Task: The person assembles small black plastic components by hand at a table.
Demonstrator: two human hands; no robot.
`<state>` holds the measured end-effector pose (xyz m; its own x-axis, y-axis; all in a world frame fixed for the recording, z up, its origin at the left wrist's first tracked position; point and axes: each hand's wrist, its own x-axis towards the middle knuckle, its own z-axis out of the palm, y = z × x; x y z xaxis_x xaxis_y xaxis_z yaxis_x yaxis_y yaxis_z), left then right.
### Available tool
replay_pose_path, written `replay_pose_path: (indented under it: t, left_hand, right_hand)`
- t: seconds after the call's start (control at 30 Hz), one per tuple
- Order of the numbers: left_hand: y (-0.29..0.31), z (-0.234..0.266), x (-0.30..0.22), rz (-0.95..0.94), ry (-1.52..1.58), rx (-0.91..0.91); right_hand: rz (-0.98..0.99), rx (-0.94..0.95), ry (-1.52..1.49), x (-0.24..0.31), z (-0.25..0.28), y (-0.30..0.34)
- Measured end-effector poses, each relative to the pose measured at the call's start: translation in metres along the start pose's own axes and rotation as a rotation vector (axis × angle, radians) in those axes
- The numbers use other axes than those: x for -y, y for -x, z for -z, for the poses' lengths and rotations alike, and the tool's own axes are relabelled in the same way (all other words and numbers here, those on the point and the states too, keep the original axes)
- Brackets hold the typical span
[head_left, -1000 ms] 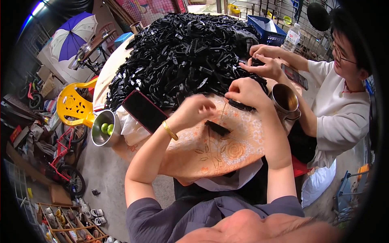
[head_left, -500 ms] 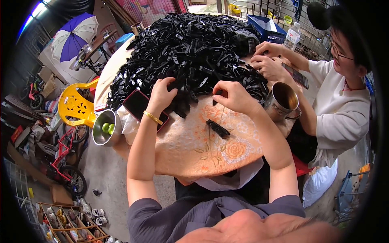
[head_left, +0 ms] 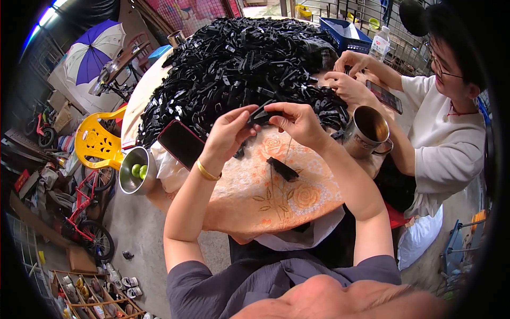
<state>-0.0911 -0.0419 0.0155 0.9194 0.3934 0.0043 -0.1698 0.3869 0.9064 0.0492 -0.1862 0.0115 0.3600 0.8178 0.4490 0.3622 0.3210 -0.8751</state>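
Left hand (head_left: 234,130): drawn narrow, fingertips pinching a slim black piece (head_left: 260,113).
Right hand (head_left: 297,119): fingers curled, at the other end of that piece — whether they grip it, cannot be told.
Change noted: half a second ago the hands stood apart, the left by the pile; now they meet, so both attend to one piece.
Slim black piece: raised between the hands, before the near edge of the pile.
Pile (head_left: 234,69): black parts, many, heaped across the cloth-covered desk (head_left: 239,210).
Black bundle (head_left: 282,170): one, lying apart on the cloth, below the right hand.
Metal bowl (head_left: 127,175): at the left edge; holds green fruit (head_left: 140,171).
Metal mug (head_left: 357,144): beside the right forearm; contents, if any, not discernible.
Blue basket (head_left: 356,48): far right; holds white sheets.
Phone (head_left: 181,143): dark-screened, beside the left forearm.
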Motion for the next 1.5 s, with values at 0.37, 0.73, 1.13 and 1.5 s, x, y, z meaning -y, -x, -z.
replay_pose_path:
  t: [0.37,0.73,1.13,1.5]
  left_hand:
    - [-0.002,-0.008,0.016,-0.275,-0.645,-0.158]
    - [0.002,-0.019,0.011,-0.445,-0.965,-0.081]
    - [0.011,-0.036,0.033,-0.517,-1.243,0.338]
    - [0.003,0.023,-0.009,-0.348,-1.856,-0.234]
  right_hand:
    - [0.361,-0.184,0.589,0.0,-0.003,-0.002]
    - [0.151,0.076,0.545,0.004,0.01,0.001]
    - [0.002,-0.083,0.896,-0.037,0.027,-0.004]
    - [0.134,0.027,1.133,-0.04,0.009,0.003]
